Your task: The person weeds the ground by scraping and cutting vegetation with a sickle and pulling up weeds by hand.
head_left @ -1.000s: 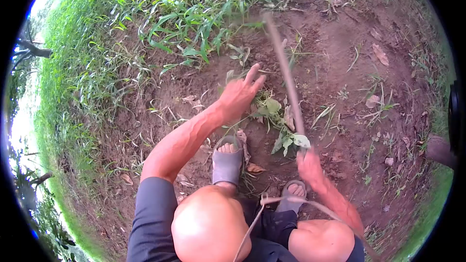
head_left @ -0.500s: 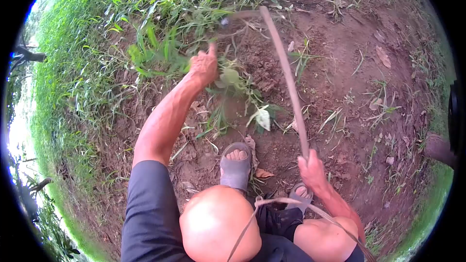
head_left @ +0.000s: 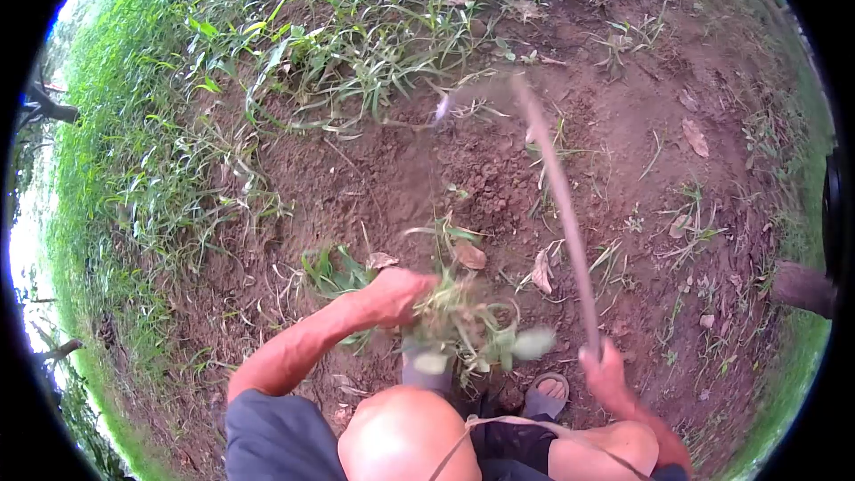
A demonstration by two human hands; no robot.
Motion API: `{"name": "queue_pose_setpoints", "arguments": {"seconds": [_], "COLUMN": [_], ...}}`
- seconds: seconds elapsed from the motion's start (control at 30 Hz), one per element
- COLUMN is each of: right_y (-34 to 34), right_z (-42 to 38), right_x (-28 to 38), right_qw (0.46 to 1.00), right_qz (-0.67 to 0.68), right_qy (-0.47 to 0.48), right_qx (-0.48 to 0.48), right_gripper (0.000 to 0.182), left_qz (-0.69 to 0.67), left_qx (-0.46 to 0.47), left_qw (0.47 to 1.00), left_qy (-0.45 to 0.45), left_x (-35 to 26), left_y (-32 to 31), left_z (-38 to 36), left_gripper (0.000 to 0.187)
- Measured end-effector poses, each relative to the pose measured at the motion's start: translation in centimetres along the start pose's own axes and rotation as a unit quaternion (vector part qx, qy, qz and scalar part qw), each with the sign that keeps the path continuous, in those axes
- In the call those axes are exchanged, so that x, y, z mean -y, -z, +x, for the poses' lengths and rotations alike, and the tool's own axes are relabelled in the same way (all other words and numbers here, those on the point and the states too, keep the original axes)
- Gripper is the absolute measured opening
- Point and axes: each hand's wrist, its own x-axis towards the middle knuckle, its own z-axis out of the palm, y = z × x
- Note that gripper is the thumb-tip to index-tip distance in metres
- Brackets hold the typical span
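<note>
My left hand [head_left: 401,297] is closed around a clump of uprooted weeds [head_left: 463,321], held low in front of my knees and blurred by motion. The clump's leaves and pale roots partly cover one sandalled foot. In my right hand [head_left: 606,376] is the lower end of a wooden-handled hoe [head_left: 563,200], its fingers wrapped round the shaft. The shaft slants up and left. At its far end the thin head is smeared by motion, just above loosened soil [head_left: 494,174].
Green weeds [head_left: 374,62] grow beyond the bare soil and along the left. Dry leaves [head_left: 541,269] lie scattered about. A sandalled foot [head_left: 546,395] is near my right hand. A cut log or trunk [head_left: 802,289] stands at the right edge. A strap [head_left: 534,428] hangs across my lap.
My left hand has come back toward my knees from the weed patch, bringing a clump of weeds. My right hand and the hoe have shifted slightly down and right.
</note>
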Motion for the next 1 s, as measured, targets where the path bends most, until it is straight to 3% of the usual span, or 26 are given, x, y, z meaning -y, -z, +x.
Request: {"name": "queue_pose_setpoints", "arguments": {"seconds": [0.03,0.07,0.13,0.2,0.27,0.3,0.33,0.4,0.43,0.47,0.5,0.53,0.6,0.63,0.67,0.73,0.77,0.83,0.87,0.93,0.97,1.0], "right_y": [0.2,0.0,-0.6,-1.9,-3.1,-3.1,-3.2,-2.4,-1.6,-0.9,0.0,0.8,1.4,1.6,1.8,1.7,1.5,0.1,-1.7,-5.9,-7.6,-8.2], "right_z": [3.2,6.1,12.2,15.1,15.2,12.9,9.9,5.2,3.1,1.9,1.6,1.3,2.1,3.7,5.7,11.2,13.4,17.7,19.8,20.9,20.7,17.9], "right_x": [2.3,5.9,11.8,12.0,9.1,8.0,6.5,2.5,1.8,1.3,1.9,2.6,3.8,5.3,7.1,11.6,15.0,20.2,20.8,20.4,16.1,13.4], "right_qw": [0.999,0.998,0.999,0.996,0.967,0.962,0.956,0.955,0.974,0.979,0.979,0.988,0.994,0.996,0.994,0.999,1.000,1.000,1.000,0.997,0.961,0.934], "right_qz": [-0.039,0.011,0.038,0.065,-0.206,-0.215,-0.225,-0.260,-0.213,-0.160,-0.163,-0.126,-0.093,-0.094,-0.093,-0.016,-0.001,0.007,-0.001,-0.044,-0.169,-0.237], "right_qy": [0.029,0.045,-0.018,-0.060,0.153,0.168,0.185,0.134,0.021,-0.090,-0.090,-0.063,-0.036,0.005,0.049,-0.027,-0.015,-0.017,-0.031,0.062,0.220,0.267], "right_qx": [-0.019,-0.035,-0.028,-0.021,-0.005,0.007,0.023,0.058,0.075,0.089,0.087,0.063,0.038,0.005,-0.029,-0.012,-0.008,-0.004,0.000,0.006,-0.020,-0.004], "right_gripper": [0.030,0.027,0.023,0.022,0.034,0.028,0.022,0.027,0.029,0.032,0.032,0.034,0.036,0.035,0.033,0.031,0.030,0.028,0.027,0.024,0.021,0.018], "left_qz": [0.005,0.008,0.115,0.154,0.255,0.264,0.278,0.296,0.292,0.291,0.290,0.287,0.268,0.239,0.205,0.144,0.143,0.175,0.170,0.182,0.172,0.165], "left_qx": [-0.062,-0.125,-0.271,-0.248,-0.330,-0.313,-0.360,-0.330,-0.333,-0.361,-0.389,-0.393,-0.384,-0.408,-0.395,-0.432,-0.433,-0.294,-0.297,-0.359,-0.375,-0.375], "left_qw": [0.997,0.989,0.955,0.946,0.900,0.896,0.881,0.884,0.885,0.878,0.869,0.869,0.849,0.844,0.843,0.815,0.815,0.854,0.853,0.856,0.854,0.853], "left_qy": [0.040,0.080,0.029,0.141,0.125,0.170,0.134,0.150,0.147,0.119,0.093,0.093,0.246,0.251,0.303,0.359,0.356,0.392,0.394,0.324,0.318,0.322], "left_x": [0.5,1.4,3.5,2.3,4.4,4.9,5.5,5.5,6.3,7.2,8.0,8.4,9.1,11.0,11.5,13.5,15.0,17.4,17.5,17.1,16.8,16.7], "left_y": [0.3,0.9,3.5,8.3,10.0,11.2,11.9,13.7,14.0,14.4,14.9,15.7,17.4,17.6,18.4,18.4,18.5,18.8,18.7,17.9,17.6,17.3], "left_z": [1.4,2.6,4.9,6.0,6.7,7.0,7.0,7.1,7.6,8.2,8.7,9.2,10.6,11.0,11.0,11.1,10.9,10.4,10.1,9.1,8.8,8.3], "left_gripper": [0.029,0.028,0.025,0.022,0.017,0.023,0.026,0.036,0.036,0.047,0.059,0.059,0.077,0.091,0.093,0.072,0.072,0.037,0.037,0.018,0.016,0.016]}}
